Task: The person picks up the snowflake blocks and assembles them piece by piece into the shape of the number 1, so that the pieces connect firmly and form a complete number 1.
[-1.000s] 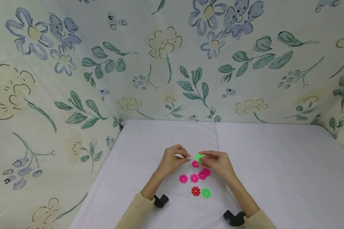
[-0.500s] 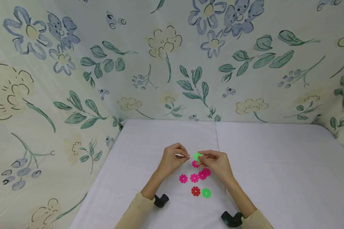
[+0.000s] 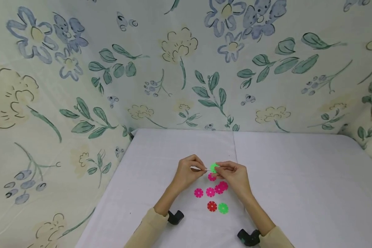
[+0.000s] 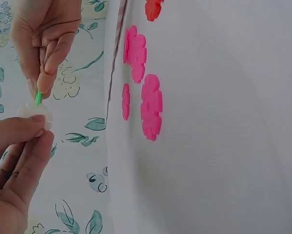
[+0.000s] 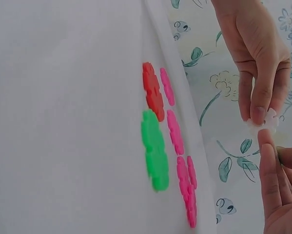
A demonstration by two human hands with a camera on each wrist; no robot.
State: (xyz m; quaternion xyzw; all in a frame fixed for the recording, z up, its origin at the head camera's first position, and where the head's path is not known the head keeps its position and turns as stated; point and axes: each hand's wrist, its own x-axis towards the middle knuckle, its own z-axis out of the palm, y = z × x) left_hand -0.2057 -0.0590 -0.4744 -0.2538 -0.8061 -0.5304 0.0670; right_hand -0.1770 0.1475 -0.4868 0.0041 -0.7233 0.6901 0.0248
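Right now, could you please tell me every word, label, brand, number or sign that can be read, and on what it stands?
None: no text can be read in any view.
The green disc, the white disc and the loose discs show no lettering I can make out.
The patterned backdrop shows a drawn print, no letters.
The black wrist devices are too small and dark to judge.

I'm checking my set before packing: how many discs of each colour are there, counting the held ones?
Pink discs: 5
Green discs: 2, one in the right hand
Red disc: 1
White disc: 1, in the left hand
Total: 9
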